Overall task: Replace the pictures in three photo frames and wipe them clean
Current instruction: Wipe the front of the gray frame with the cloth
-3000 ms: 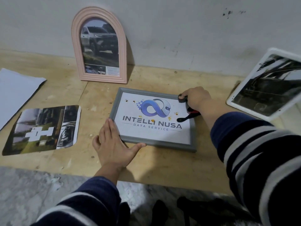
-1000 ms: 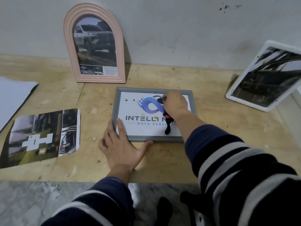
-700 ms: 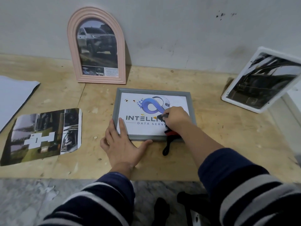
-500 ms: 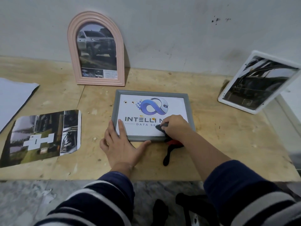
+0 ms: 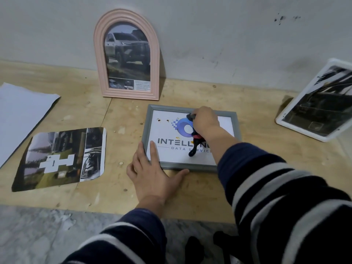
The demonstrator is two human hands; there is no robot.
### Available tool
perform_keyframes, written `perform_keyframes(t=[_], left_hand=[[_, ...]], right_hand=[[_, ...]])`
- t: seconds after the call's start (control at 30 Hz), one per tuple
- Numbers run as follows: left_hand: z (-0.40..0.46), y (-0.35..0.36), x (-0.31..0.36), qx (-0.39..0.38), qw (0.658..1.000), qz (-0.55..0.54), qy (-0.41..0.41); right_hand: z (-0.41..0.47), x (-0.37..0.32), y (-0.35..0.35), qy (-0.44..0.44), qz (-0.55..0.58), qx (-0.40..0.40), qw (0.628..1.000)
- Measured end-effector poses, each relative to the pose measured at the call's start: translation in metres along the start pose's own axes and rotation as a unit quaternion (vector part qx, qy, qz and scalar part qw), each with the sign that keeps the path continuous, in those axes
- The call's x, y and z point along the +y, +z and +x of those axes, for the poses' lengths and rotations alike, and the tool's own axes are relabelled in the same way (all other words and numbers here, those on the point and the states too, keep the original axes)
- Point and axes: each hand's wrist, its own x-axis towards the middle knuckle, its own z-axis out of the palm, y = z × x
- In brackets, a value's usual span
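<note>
A wooden tabletop (image 5: 190,96) was observed set against a grey wall (image 5: 209,35). A white sheet of paper (image 5: 21,113) lay flat at the far left, and a loose printed picture (image 5: 61,159) lay flat just right of it. A pink arched frame (image 5: 126,56) holding a vehicle picture was stood upright against the wall. A white frame (image 5: 316,103) was propped tilted at the right edge. A grey frame (image 5: 191,138) holding a logo print lay flat at the centre of the tabletop, in front of the arched frame. Small brownish spots were noted on its glass near the upper left.

The left hand (image 5: 152,176) was laid flat, fingers straight, over the frame's lower left corner, thumb along the near edge. The right hand (image 5: 205,121) was curled around a small dark wiping tool (image 5: 191,116), pressed on the glass over the logo. A dark strap (image 5: 193,149) with a red part hung from that hand across the print.
</note>
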Motion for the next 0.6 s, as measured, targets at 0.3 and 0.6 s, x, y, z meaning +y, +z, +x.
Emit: perform_keyframes(t=[0.3, 0.6], left_hand=[[-0.001, 0.001, -0.002, 0.003, 1.000, -0.003, 0.001], [0.001, -0.001, 0.000, 0.007, 1.000, -0.007, 0.007]], right_hand=[[-0.034, 0.020, 0.017, -0.045, -0.053, -0.083, 0.994], [-0.073, 0.024, 0.019, -0.079, -0.067, -0.136, 0.985]])
